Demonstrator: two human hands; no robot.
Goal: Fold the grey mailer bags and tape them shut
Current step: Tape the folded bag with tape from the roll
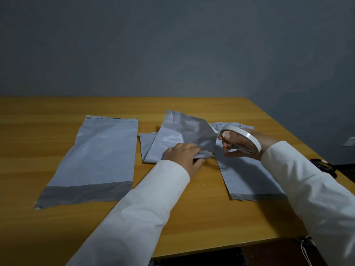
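I see three grey plastic mailer bags on my feed. The flat grey mailer bag (99,158) lies at left, its darker adhesive strip at the near end. The folded, crumpled grey mailer bag (180,131) sits mid-worktop, partly lifted, overlapping a third grey mailer bag (247,177) that lies flat under the right arm. A strip of white tape runs from the roll to the folded bag's right edge.

Yellow-brown wooden worktop (38,131), wood-grain, its right and near edges in view. Plain blue-grey wall (172,45) behind. A dark round object (322,165) sits at the worktop's right edge, too dim to identify. Both arms are in white sleeves.

Left hand (184,154): fingers curled, thumb underneath, pinching the folded bag's near edge. Right hand (244,143): fingers pass through the core of the white roll of narrow tape (241,139), thumb below on the outside, gripping it above the third bag.
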